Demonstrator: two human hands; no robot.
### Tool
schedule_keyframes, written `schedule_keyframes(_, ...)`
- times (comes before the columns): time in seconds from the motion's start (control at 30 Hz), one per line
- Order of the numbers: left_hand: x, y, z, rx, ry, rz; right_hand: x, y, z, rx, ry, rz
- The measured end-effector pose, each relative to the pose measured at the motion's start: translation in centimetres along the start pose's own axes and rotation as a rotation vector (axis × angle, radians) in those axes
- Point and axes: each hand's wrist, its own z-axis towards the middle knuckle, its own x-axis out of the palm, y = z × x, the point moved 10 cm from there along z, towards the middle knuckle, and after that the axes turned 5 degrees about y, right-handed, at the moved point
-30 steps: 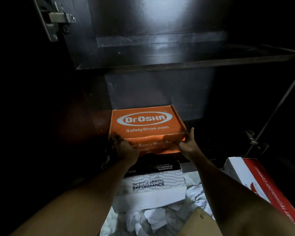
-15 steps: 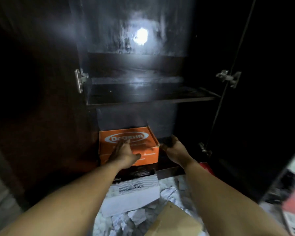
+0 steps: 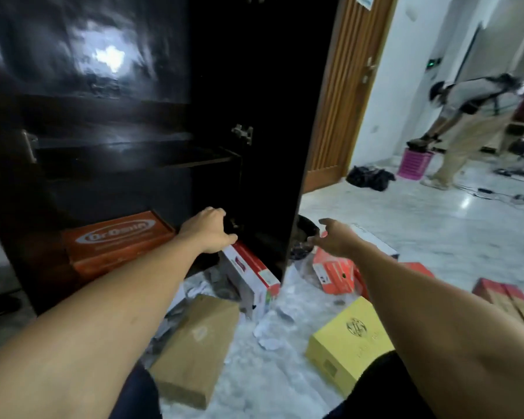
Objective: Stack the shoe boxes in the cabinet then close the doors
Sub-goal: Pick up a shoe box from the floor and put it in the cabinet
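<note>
Nearest, a brown box (image 3: 194, 343) and a yellow box (image 3: 345, 343) are left unstacked on the floor (image 3: 406, 237). The right hand (image 3: 335, 237) is held spread and empty toward an orange-red box (image 3: 333, 273). The left hand (image 3: 208, 234) is curled beside a white-and-red box (image 3: 248, 276); a grip cannot be told. Farther in, only one orange box (image 3: 118, 240) is seen in the lower compartment of the cabinet (image 3: 103, 161), and the door (image 3: 270, 116) is not yet closed.

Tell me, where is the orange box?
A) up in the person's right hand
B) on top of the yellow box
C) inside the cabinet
C: the orange box lies inside the cabinet, low down under its shelf, while the yellow box lies apart from it, out on the floor.
</note>
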Motion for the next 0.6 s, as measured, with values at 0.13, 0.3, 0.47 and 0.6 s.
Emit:
schedule_keyframes(0.13, 5.0, -7.0, -0.9, 0.128, 0.032, 0.014, -3.7, -6.9, -5.2, 0.149, -0.084, 0.017)
schedule_keyframes(0.3, 8.9, -15.4, -0.3, 0.283, 0.144, 0.012, -6.0, -15.6, -11.6, 0.368, -0.094, 0.082)
schedule_keyframes(0.47, 13.0, -24.6, -1.6, 0.526, 0.212, 0.102, -9.6, -21.6, -16.5, 0.492, -0.179, 0.089)
schedule_keyframes(0.6, 15.6, -29.3, -2.2, 0.622, 0.232, 0.121, -11.4, -25.2, -19.5, 0.545, -0.229, 0.056)
